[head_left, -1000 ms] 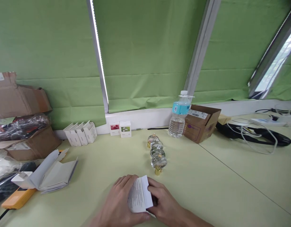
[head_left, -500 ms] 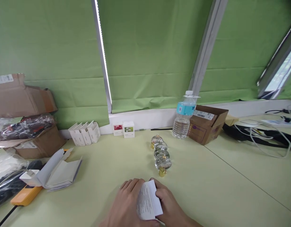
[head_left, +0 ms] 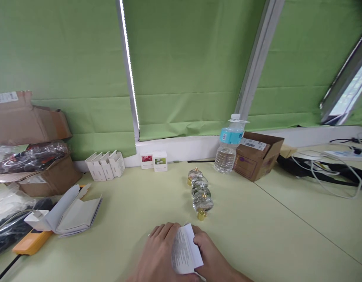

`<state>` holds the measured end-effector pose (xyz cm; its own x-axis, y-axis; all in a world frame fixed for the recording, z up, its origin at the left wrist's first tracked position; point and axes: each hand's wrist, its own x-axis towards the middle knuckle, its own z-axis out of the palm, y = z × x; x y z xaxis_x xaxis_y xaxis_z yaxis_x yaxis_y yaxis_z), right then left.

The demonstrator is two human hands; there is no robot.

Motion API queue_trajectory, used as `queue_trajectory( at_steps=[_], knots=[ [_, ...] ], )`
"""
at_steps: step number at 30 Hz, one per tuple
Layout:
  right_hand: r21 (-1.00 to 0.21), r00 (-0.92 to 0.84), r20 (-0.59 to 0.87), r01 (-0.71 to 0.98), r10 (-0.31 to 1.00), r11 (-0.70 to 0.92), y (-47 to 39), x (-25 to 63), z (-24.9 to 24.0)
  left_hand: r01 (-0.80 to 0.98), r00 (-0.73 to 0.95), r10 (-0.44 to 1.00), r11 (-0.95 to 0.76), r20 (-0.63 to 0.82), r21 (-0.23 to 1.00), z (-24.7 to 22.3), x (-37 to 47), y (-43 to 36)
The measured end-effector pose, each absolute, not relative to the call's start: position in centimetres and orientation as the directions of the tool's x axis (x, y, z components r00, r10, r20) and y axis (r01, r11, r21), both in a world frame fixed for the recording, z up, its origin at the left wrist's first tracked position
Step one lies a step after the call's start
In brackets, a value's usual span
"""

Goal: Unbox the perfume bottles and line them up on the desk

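At the near edge of the view, my left hand [head_left: 159, 254] wraps around the left side of a small white box [head_left: 181, 250] covered in fine printed text. My right hand [head_left: 211, 256] grips its right side, next to a plain white flap. Both hands are closed, and the fingers hide most of the box. Just beyond them on the table lies a row of round clear glass bottles [head_left: 201, 192] with gold-coloured fittings. Two small white boxes with picture labels [head_left: 160, 161] stand by the wall, and several open white boxes [head_left: 106, 166] lean together to their left.
A water bottle [head_left: 229, 147] and an open cardboard box [head_left: 255, 156] stand back right, with a black strap and white cable [head_left: 322, 168] beyond. At left are stacked cartons [head_left: 30, 125], folded papers [head_left: 77, 215] and an orange device [head_left: 32, 242].
Almost nothing differs. My right hand and the box have shifted very slightly, with both hands keeping their grip.
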<state>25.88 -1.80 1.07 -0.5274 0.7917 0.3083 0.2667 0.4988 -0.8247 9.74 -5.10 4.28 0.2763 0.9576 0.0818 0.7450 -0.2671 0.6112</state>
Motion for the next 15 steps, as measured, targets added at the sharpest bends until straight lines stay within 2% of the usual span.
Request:
queue_trajectory(
  at_steps=[6,11,15],
  knots=[
    [-0.808,-0.541,0.331,0.261,0.773,0.528,-1.39,26.16,0.51,0.744,0.267,0.96,-0.258,0.079,0.616,4.29,9.81,-4.98],
    [-0.849,-0.555,0.322,0.189,0.767,0.493,-1.38,25.77,0.85,0.736,0.281,0.956,-0.272,0.085,0.621,3.98,9.75,-4.95],
    [-0.824,-0.533,0.321,0.25,0.782,0.509,-1.52,25.78,0.72,0.738,0.27,0.959,-0.26,0.081,0.622,4.28,9.78,-5.11]
  ],
)
